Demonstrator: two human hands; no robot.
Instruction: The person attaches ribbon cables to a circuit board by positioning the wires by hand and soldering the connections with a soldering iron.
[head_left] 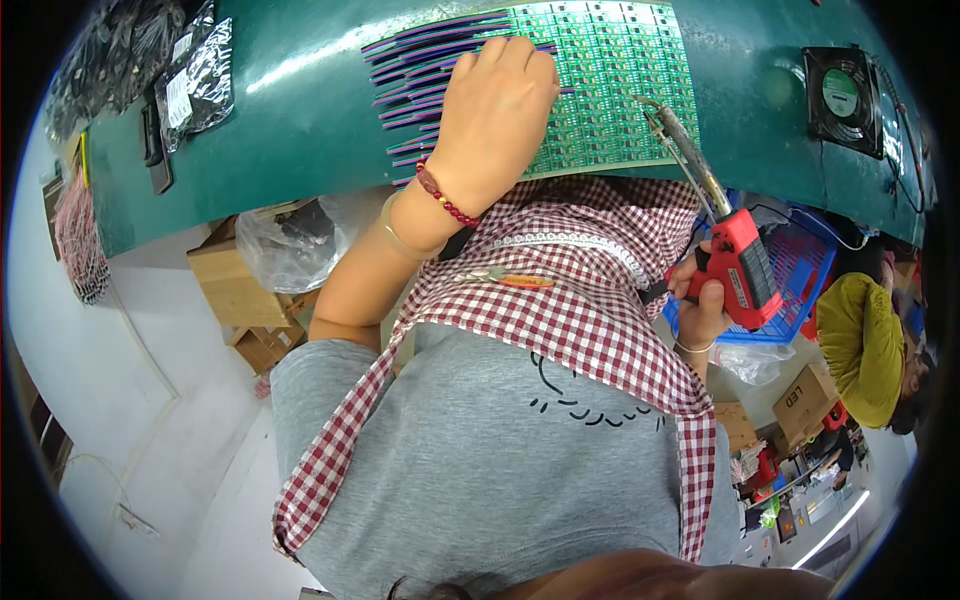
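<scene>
My left hand is closed, knuckles up, over the boundary between a sheet of dark, pink and blue wires and a green circuit board panel. A short wire end sticks out to the right from under its fingers; the fingertips are hidden. My right hand grips the handle of a red and black soldering gun. The gun's long metal barrel points up and left, and its bent tip hangs over the panel's right part. Whether the tip touches the panel, I cannot tell.
A small black fan stands at the table's right. Black plastic bags and a dark-handled knife lie at the left. Below the table edge are a blue basket and cardboard boxes. Another person's yellow-green sleeve shows at right.
</scene>
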